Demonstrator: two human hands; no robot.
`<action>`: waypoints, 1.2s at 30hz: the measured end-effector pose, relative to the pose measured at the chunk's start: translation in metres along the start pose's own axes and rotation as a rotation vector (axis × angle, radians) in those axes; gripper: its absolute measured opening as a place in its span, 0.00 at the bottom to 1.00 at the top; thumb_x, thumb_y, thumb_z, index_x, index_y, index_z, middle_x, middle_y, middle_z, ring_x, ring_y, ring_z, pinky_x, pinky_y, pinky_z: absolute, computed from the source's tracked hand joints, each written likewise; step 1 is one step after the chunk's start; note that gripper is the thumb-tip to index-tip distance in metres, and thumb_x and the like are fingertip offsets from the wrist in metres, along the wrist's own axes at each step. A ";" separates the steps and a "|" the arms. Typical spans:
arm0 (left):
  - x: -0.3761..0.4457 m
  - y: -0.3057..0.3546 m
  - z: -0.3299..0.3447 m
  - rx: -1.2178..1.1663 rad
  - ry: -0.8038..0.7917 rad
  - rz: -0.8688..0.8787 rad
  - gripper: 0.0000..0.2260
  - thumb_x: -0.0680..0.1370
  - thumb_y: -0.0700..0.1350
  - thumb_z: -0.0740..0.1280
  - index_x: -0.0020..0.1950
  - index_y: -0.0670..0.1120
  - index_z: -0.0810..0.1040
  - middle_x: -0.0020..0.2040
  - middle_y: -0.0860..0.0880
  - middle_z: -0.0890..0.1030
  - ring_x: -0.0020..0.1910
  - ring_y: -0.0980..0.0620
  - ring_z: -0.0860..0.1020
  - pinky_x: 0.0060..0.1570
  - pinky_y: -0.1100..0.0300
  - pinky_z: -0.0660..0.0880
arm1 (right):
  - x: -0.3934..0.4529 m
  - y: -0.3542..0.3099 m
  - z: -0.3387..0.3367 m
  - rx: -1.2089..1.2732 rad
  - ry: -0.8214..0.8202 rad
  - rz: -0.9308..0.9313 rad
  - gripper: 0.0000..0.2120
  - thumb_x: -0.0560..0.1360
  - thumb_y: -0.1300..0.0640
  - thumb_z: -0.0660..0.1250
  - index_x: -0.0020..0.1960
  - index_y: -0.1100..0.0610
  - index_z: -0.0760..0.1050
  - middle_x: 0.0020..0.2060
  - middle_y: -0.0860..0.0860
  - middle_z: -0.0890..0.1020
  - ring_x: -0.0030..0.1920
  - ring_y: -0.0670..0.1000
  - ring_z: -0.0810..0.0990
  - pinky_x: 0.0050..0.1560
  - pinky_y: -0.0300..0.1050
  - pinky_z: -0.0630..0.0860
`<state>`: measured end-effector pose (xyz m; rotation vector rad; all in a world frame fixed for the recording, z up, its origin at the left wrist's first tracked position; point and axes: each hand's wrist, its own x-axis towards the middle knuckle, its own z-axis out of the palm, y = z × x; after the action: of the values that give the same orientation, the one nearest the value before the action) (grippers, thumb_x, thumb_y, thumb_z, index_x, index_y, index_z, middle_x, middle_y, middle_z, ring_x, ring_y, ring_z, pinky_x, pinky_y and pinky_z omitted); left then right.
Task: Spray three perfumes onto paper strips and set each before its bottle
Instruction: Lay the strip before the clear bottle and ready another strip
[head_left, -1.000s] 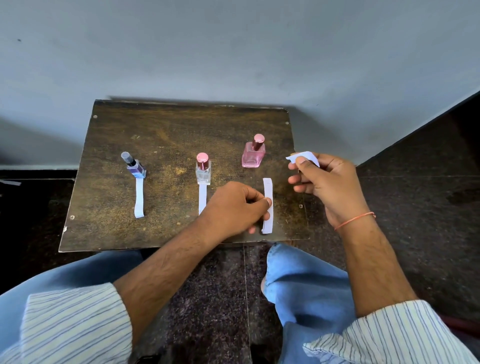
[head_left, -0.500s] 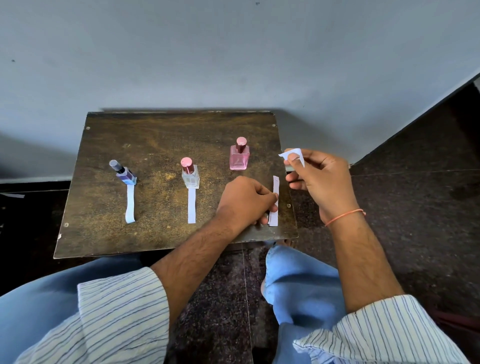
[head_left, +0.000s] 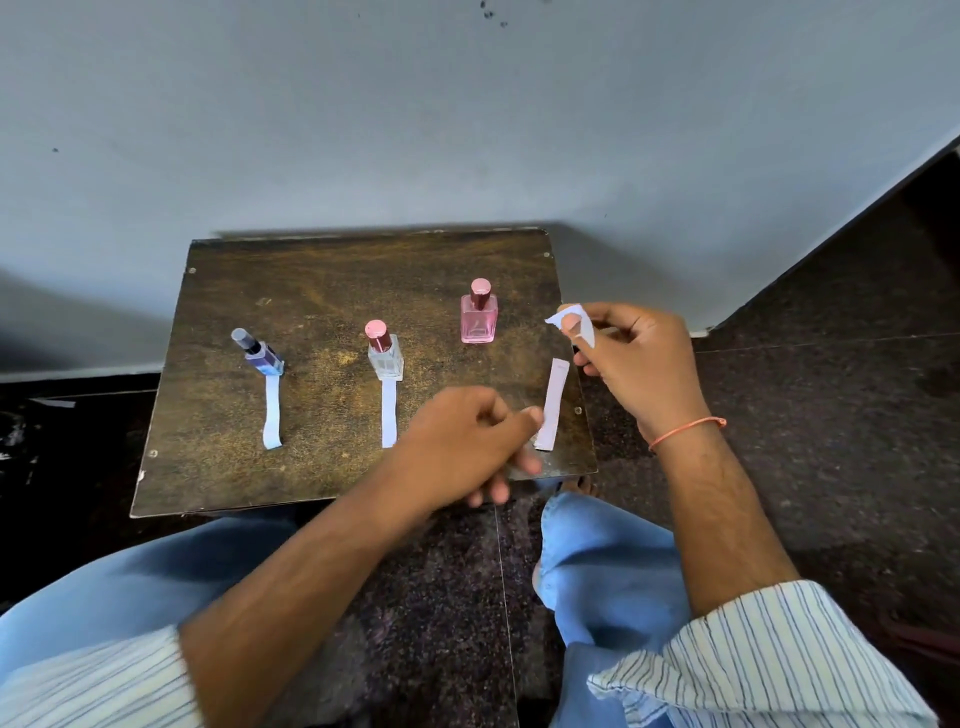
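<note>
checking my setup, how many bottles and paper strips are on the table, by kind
perfume bottles: 3 (blue bottle, clear bottle, pink bottle)
paper strips on the table: 3 (left strip, middle strip, right strip)
total: 6

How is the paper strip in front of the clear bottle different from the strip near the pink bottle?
The middle strip lies straight, its far end touching the clear bottle; the right strip lies tilted, off to the right of the pink bottle and apart from it. No hand touches the middle strip; the left hand has its thumb by the right strip's near end. The middle strip looks bluish white, the right one pinkish. Both are narrow paper strips lying on the table.
</note>
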<state>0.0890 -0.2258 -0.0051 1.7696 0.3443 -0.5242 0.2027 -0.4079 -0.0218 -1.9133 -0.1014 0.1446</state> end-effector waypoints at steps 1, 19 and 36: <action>-0.015 -0.006 -0.009 -0.024 -0.033 -0.012 0.13 0.85 0.53 0.68 0.51 0.43 0.79 0.44 0.49 0.90 0.26 0.53 0.79 0.23 0.63 0.72 | -0.001 0.000 0.002 -0.063 -0.033 -0.043 0.09 0.79 0.55 0.78 0.46 0.40 0.89 0.36 0.39 0.88 0.37 0.41 0.85 0.41 0.38 0.82; -0.015 -0.058 -0.058 -0.462 0.076 0.059 0.08 0.81 0.41 0.75 0.58 0.40 0.86 0.44 0.42 0.88 0.36 0.51 0.85 0.34 0.64 0.82 | -0.029 -0.016 0.082 -0.354 -0.358 -0.525 0.06 0.73 0.60 0.78 0.49 0.52 0.90 0.48 0.43 0.89 0.50 0.42 0.87 0.53 0.48 0.84; -0.009 -0.081 -0.076 -0.303 0.031 0.052 0.11 0.88 0.43 0.64 0.59 0.49 0.87 0.38 0.47 0.81 0.37 0.50 0.81 0.45 0.50 0.86 | 0.006 -0.003 0.076 -0.293 0.005 -0.169 0.22 0.79 0.52 0.78 0.71 0.49 0.79 0.62 0.38 0.77 0.55 0.45 0.80 0.57 0.29 0.74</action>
<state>0.0543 -0.1309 -0.0522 1.4896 0.3776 -0.3861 0.1976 -0.3353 -0.0449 -2.1857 -0.2932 0.0105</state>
